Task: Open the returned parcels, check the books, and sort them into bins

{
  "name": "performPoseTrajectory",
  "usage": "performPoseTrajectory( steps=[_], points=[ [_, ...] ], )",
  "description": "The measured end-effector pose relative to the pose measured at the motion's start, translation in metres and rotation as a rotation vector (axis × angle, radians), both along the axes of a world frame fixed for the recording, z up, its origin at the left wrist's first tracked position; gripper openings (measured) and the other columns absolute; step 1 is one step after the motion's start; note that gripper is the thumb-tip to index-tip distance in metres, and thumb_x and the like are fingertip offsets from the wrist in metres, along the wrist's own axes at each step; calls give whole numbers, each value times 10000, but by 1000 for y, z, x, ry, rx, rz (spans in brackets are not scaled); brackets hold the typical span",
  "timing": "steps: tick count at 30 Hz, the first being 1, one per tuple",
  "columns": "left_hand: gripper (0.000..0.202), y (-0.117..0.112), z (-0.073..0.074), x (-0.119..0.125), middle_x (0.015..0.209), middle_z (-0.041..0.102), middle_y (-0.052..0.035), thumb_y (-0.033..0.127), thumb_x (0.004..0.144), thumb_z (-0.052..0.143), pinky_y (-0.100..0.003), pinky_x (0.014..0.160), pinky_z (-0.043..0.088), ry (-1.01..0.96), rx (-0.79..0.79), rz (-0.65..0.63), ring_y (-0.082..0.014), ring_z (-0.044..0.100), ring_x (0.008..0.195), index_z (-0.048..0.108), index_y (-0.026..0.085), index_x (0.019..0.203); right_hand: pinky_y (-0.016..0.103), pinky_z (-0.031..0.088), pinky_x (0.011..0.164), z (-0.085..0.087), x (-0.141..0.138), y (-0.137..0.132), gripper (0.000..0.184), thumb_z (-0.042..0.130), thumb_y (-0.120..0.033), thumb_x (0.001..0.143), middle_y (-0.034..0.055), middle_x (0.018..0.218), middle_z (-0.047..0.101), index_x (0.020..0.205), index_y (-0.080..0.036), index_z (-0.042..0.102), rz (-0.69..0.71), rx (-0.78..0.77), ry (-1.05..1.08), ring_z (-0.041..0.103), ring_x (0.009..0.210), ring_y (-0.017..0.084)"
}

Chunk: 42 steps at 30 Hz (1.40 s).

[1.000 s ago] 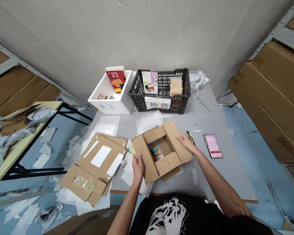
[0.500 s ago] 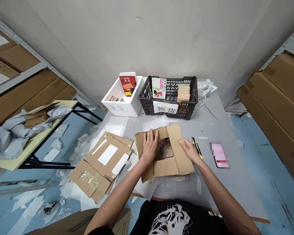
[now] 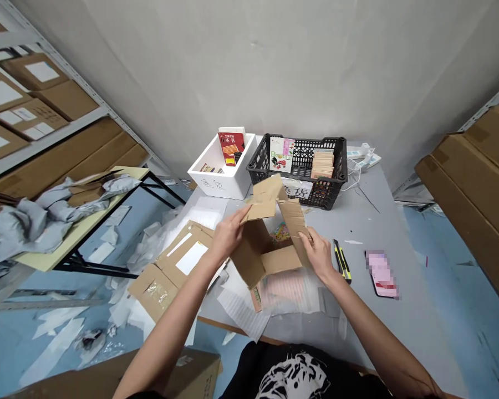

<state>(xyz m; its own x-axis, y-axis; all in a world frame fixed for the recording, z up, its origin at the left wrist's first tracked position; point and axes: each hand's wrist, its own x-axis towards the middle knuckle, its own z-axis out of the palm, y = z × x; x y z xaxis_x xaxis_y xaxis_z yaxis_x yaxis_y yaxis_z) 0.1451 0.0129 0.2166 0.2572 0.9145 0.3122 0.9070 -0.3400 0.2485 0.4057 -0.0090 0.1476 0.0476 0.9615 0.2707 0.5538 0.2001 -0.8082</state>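
An open cardboard box (image 3: 248,256) is tilted above the table, its flaps standing apart. My left hand (image 3: 228,233) is closed on the box's left upper edge. On the other side, my right hand (image 3: 318,252) grips the right flap. Through the opening between the flaps a colourful printed thing (image 3: 281,233) shows; I cannot tell whether it lies inside the box or behind it. Below the box, pinkish items in clear plastic wrap (image 3: 286,286) lie on the table, partly covered. A yellow and black box cutter (image 3: 341,261) rests just right of my right hand.
Flattened cardboard (image 3: 170,266) lies at the left. A white foam box (image 3: 221,184) and a black crate (image 3: 337,185), both holding books, stand at the back. A phone (image 3: 381,273) lies at the right. A side table (image 3: 77,238) bears grey bags; the floor holds scraps.
The box has been raised and tilted off the table, uncovering the plastic-wrapped items beneath. My left hand has moved from lying on the flaps to gripping its left edge.
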Motion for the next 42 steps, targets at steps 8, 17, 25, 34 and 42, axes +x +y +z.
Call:
performPoseTrajectory(
  steps=[8,17,25,34,42],
  points=[
    [421,-27,-14,-6,1107,695,-88,190,907,378,-319,819,525,-113,-197,172,-223,670,981,524,190,1302,360,470,824,-73,-21,6,395,421,-177,814,109,1156,605,1191,-189,539,-63,8,-125,579,1038,234],
    [503,-76,-90,12,1439,396,-188,230,896,411,-533,1053,355,-54,-142,114,-295,364,1347,341,161,1389,289,437,656,-69,-31,14,360,344,-386,940,99,940,685,976,-194,646,9,-51,-227,636,811,218],
    [487,-16,-39,25,1327,446,-204,295,909,439,-468,1054,360,-93,174,155,-286,391,1293,327,122,1350,287,469,720,-46,-30,14,379,299,-329,956,56,1069,679,1086,-233,642,144,11,-147,645,899,196],
    [713,11,-34,51,1410,396,-178,297,802,559,-445,956,448,-75,-23,140,-311,441,1258,233,160,1421,279,472,672,-9,-21,12,304,407,-325,932,17,1066,698,1101,-291,658,187,61,-268,662,863,199],
    [490,5,-18,49,1231,542,-135,328,777,614,-385,903,449,-283,90,77,-260,517,1147,431,184,1209,268,452,664,22,-14,24,292,414,-315,941,34,1001,688,1131,-316,636,256,89,-509,638,766,182]
  ],
)
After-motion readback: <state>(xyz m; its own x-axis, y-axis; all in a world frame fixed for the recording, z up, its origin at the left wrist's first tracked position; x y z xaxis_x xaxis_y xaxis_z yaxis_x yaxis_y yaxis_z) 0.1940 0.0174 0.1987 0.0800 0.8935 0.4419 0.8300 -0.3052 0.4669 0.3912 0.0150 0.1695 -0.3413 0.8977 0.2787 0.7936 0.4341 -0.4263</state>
